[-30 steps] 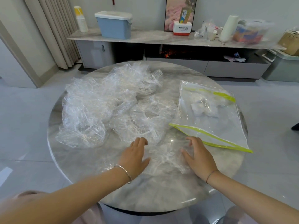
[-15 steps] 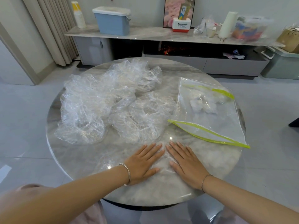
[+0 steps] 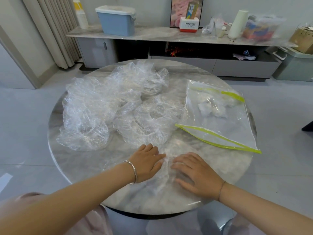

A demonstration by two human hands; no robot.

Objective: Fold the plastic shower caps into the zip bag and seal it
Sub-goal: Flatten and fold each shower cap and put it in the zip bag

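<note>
Left hand (image 3: 147, 162) & right hand (image 3: 197, 175) flat, fingers spread, pressing clear crinkled plastic shower cap (image 3: 166, 164) on round marble worktop (image 3: 76, 160) | red-white box (image 3: 189, 26) reads "Panasonic" | vs 0.5 s ago: hands drawn slightly apart, right nearer.

A round marble-topped table (image 3: 71, 160) is set on a pale grey tiled floor (image 3: 25, 133). Behind it, a long low grey cabinet (image 3: 237, 65) with a marble top is placed against a light wall (image 3: 152, 7). Beige curtains (image 3: 55, 31) are hung at the left. A blue lidded bin (image 3: 116, 22) and a framed picture (image 3: 179, 11) are seen on the cabinet.
</note>
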